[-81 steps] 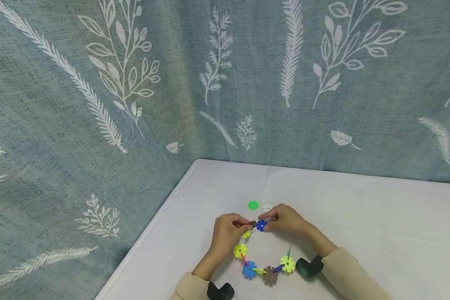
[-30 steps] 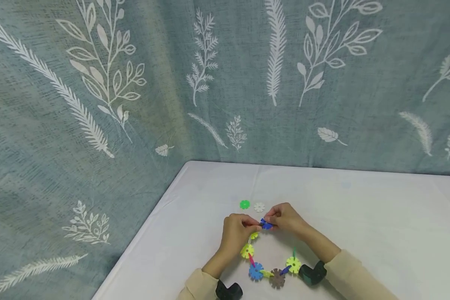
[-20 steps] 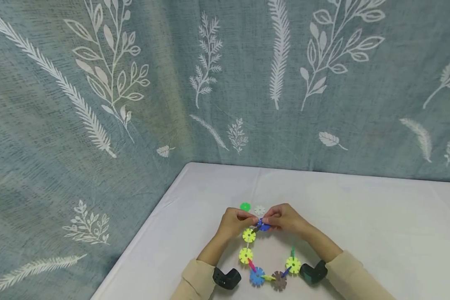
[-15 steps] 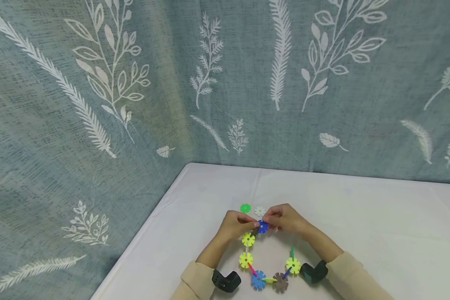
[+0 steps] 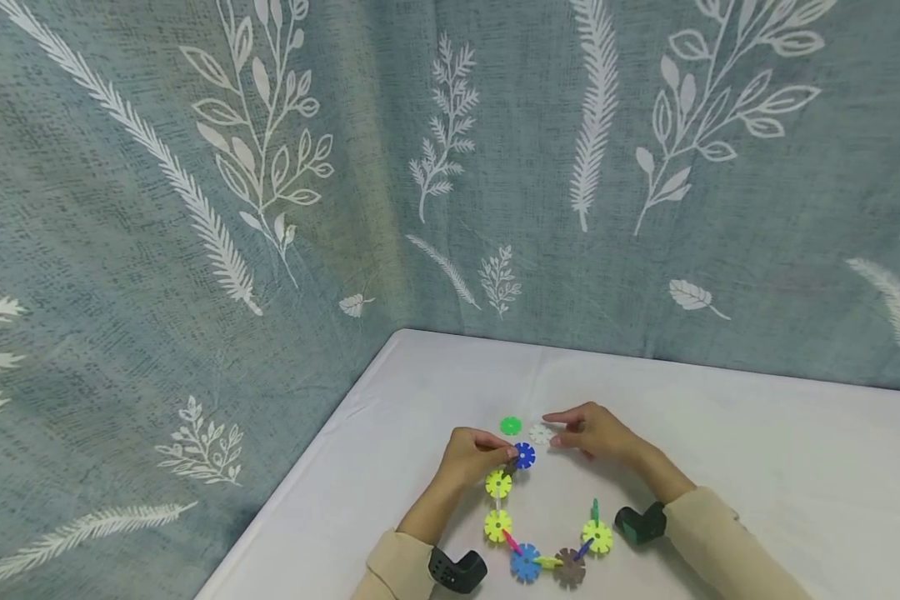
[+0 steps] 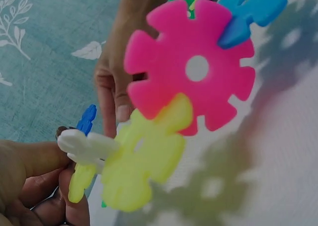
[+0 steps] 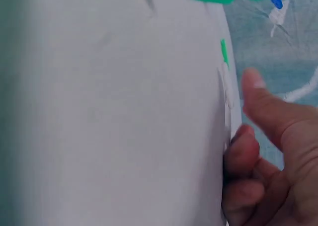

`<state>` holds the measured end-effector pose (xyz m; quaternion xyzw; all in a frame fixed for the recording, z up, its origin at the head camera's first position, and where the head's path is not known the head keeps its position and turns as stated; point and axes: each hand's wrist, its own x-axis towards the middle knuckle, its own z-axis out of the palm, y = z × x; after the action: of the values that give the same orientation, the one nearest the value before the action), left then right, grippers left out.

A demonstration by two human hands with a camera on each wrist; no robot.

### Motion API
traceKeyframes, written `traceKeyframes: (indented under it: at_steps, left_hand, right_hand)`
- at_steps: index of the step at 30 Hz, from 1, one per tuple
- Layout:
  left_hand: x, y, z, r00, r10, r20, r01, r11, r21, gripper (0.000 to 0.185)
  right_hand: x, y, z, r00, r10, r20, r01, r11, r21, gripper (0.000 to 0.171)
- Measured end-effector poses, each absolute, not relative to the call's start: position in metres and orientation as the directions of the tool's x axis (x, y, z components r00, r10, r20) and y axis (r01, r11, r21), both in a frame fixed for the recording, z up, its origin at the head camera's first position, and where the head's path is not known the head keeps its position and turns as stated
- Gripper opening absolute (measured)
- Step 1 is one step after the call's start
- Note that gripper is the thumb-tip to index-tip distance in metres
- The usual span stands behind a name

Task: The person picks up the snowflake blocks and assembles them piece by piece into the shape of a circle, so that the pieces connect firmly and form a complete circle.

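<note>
A chain of coloured snowflake discs (image 5: 497,525) lies in a curve on the white table (image 5: 757,467). My left hand (image 5: 507,455) pinches the chain's far end, beside the dark blue disc (image 5: 524,455). In the left wrist view those fingers (image 6: 30,181) grip a white piece (image 6: 84,145) next to a yellow disc (image 6: 144,159) and a pink disc (image 6: 191,69). My right hand (image 5: 558,428) holds nothing; its straight fingers point at a loose white disc (image 5: 540,433). In the right wrist view the thumb and a curled finger (image 7: 243,141) hover by that disc's edge (image 7: 227,104).
A loose green disc (image 5: 510,426) lies just left of the white one. The chain's other end has an upright green piece (image 5: 594,510) on a yellow-green disc (image 5: 597,536). A leaf-patterned blue-grey curtain (image 5: 270,208) hangs behind and left of the table.
My right hand has let go of the dark blue disc and moved away to the right, toward the white disc. The blue disc now stays on the chain end in my left hand.
</note>
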<state>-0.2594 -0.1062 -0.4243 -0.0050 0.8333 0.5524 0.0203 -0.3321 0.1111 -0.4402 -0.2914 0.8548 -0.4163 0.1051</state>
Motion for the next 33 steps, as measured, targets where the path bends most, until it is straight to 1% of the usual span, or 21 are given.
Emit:
traceKeyframes:
  at_steps: [4,8,13,19,23,26,33]
  left_hand:
    - [-0.258,-0.104,-0.425,-0.999,0.005,-0.050,-0.045,0.382,0.923,0.015]
    - [-0.256,-0.102,-0.426,-0.998,0.004,-0.055,-0.049,0.377,0.925,0.015]
    - [-0.256,-0.101,-0.426,-0.998,0.010,-0.064,-0.056,0.376,0.925,0.015]
    - [-0.256,-0.099,-0.425,-0.998,0.017,-0.068,-0.057,0.360,0.931,0.014]
    - [-0.257,-0.095,-0.425,-0.997,0.031,-0.066,-0.052,0.345,0.937,0.013]
    - [-0.257,-0.091,-0.424,-0.997,0.019,-0.073,-0.062,0.347,0.936,0.013]
    - [-0.257,-0.082,-0.423,-0.995,0.009,-0.098,-0.087,0.376,0.922,0.013]
  right_hand:
    - [-0.333,0.106,-0.442,-0.822,-0.562,0.089,-0.457,0.557,-0.694,0.038]
    - [-0.331,0.102,-0.443,-0.842,-0.526,0.118,-0.469,0.608,-0.641,0.033]
    - [-0.327,0.104,-0.443,-0.865,-0.478,0.149,-0.445,0.596,-0.668,0.022]
    - [-0.321,0.109,-0.436,-0.866,-0.481,0.136,-0.416,0.543,-0.730,0.007]
    - [-0.312,0.118,-0.428,-0.844,-0.518,0.138,-0.440,0.524,-0.729,0.009]
    - [-0.306,0.123,-0.426,-0.824,-0.549,0.142,-0.462,0.505,-0.729,0.010]
    - [-0.292,0.126,-0.424,-0.809,-0.555,0.191,-0.496,0.471,-0.729,0.013]
